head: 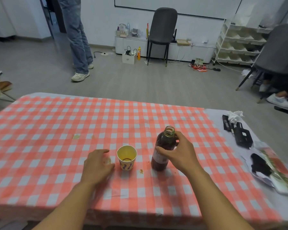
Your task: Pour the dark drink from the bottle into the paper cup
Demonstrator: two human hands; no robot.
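While my right hand (178, 155) wraps the bottle (164, 148) around its shoulder, fingers curled against the clear plastic, I judge it fairly heavy: the dark drink fills it nearly to the uncapped neck. It stands upright toward the near edge of the table (40, 123), just right of the paper cup (127, 157). A smooth, rounded wall like this could slip, so taking hold lower, around the white label, would steady the tilt. The cup is light, thin-walled, easily tipped, with only a dark ring at its bottom. My left hand (97, 165) rests beside it, loosely cupped over something small I cannot make out. The checked cloth lies soft and flat.
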